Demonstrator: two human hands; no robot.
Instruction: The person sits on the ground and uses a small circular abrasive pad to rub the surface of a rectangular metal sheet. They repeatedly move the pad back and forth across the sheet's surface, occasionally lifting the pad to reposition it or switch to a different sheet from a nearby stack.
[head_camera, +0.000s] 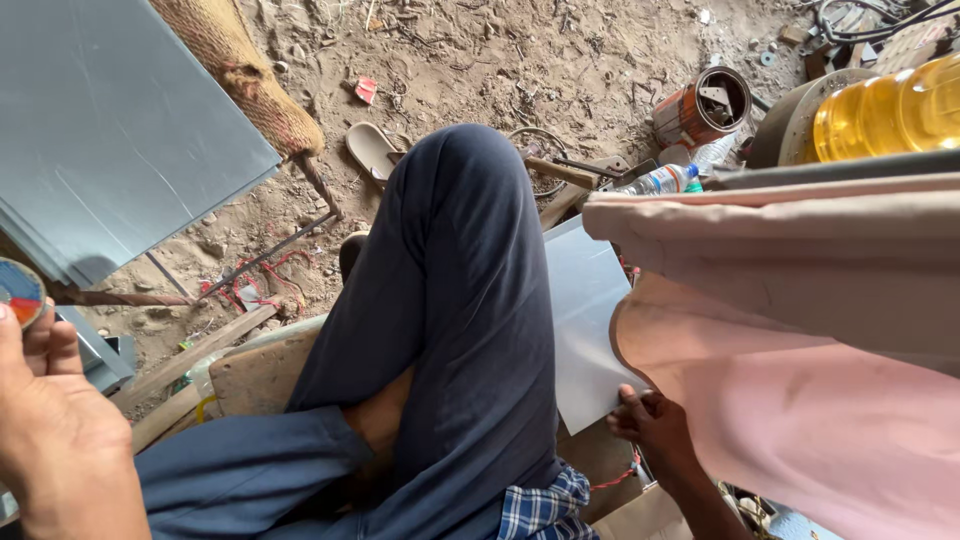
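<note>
My left hand (50, 430) is raised at the lower left, its fingertips pinching a small round disc (20, 292) coloured blue, orange and red. My right hand (650, 425), coming out of a loose pink sleeve (800, 400), grips the lower edge of a small grey metal sheet (585, 320). The sheet stands beside my folded leg in dark blue trousers (470, 300), which fills the middle of the view and hides the ground under it.
A large grey sheet (110, 130) leans at the upper left. On the dirt floor lie a sandal (370, 150), thin metal rods (265, 255), wooden planks (190, 355), an orange-red can (705, 105), a plastic bottle (660, 180) and a yellow-filled container (890, 115).
</note>
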